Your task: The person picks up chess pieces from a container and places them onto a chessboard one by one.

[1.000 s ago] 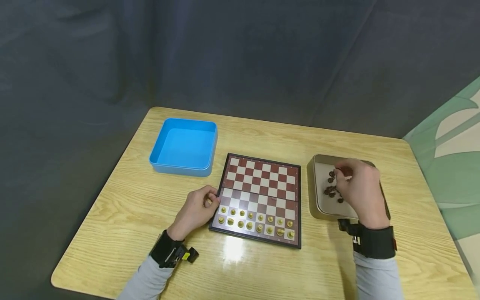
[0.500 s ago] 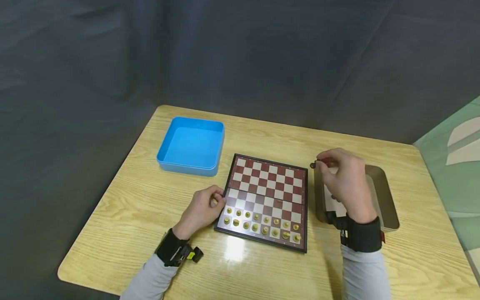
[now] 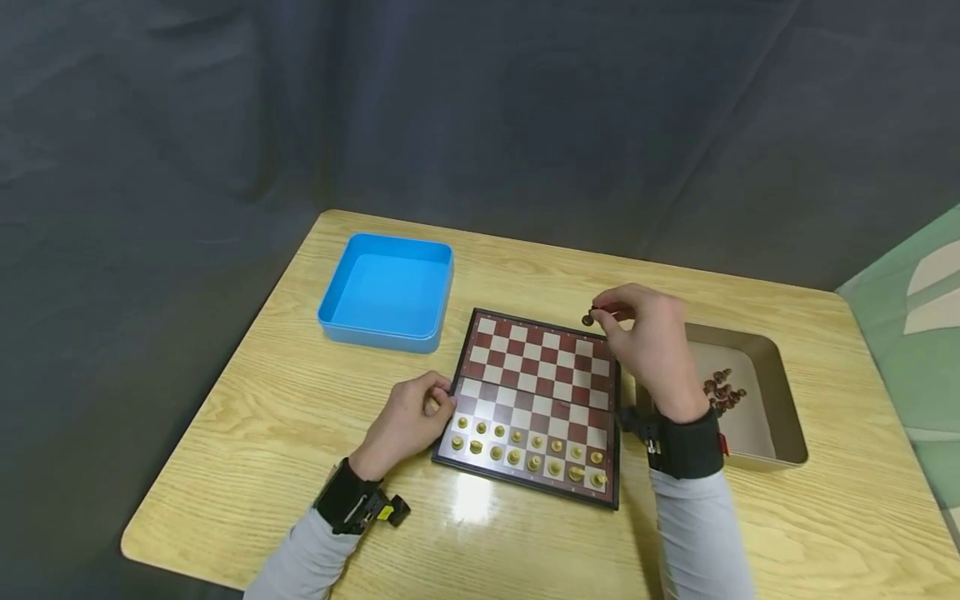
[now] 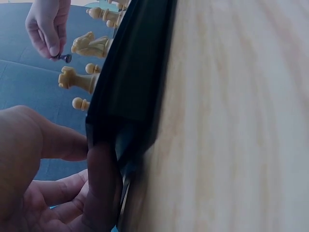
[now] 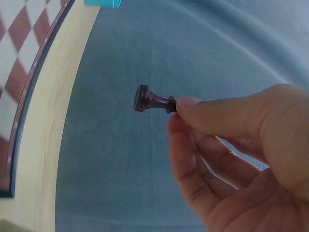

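In the right wrist view my right hand [image 5: 231, 140] pinches a dark brown chess piece [image 5: 152, 100] by its top end, its round base pointing away from the fingers. In the head view this hand is over the chessboard's [image 3: 536, 401] far right corner. My left hand [image 3: 408, 417] holds the board's left edge, thumb and finger right at the rim in the left wrist view. Two rows of gold pieces [image 3: 534, 463] stand along the board's near side, among them a rook [image 4: 77, 79] and a knight [image 4: 91, 45]. The far half of the board shows bare squares.
Right of the board stands a metal tin [image 3: 791, 433], partly hidden by my right arm, with several dark chess pieces [image 3: 723, 392] inside. A blue box [image 3: 386, 292] sits at the back left of the wooden table [image 3: 262, 467]. A dark curtain [image 3: 525, 125] hangs behind.
My right hand has come up out of the tin with a dark chess piece and moved left to the board's far right corner. My left hand stays at the board's edge.
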The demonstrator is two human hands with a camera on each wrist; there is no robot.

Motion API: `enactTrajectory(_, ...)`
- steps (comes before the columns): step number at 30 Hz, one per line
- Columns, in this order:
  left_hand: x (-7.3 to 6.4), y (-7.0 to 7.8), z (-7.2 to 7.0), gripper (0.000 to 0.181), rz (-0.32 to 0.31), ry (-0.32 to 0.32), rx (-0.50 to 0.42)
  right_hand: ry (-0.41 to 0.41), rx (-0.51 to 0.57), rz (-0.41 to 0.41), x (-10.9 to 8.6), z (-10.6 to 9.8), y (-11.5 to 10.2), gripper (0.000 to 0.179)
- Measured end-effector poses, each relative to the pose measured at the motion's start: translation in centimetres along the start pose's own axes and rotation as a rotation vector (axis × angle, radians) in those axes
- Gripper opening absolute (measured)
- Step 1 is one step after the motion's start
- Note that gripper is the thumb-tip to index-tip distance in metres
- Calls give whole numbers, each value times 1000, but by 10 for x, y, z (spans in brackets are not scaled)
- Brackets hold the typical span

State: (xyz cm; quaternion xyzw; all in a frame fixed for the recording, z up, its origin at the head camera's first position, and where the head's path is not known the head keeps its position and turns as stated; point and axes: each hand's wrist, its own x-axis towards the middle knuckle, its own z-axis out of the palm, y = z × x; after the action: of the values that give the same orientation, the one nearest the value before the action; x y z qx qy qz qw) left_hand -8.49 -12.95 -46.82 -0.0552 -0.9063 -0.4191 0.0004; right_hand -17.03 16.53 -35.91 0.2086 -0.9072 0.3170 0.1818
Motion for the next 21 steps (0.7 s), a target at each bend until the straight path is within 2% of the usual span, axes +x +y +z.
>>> enactTrajectory(11, 2, -1, 1, 11, 22, -13, -5, -66, 23, -39, 15, 24, -10, 13)
enactTrajectory(21, 2, -1, 1, 10, -14, 5, 8, -121, 98, -20, 20, 50, -1, 12)
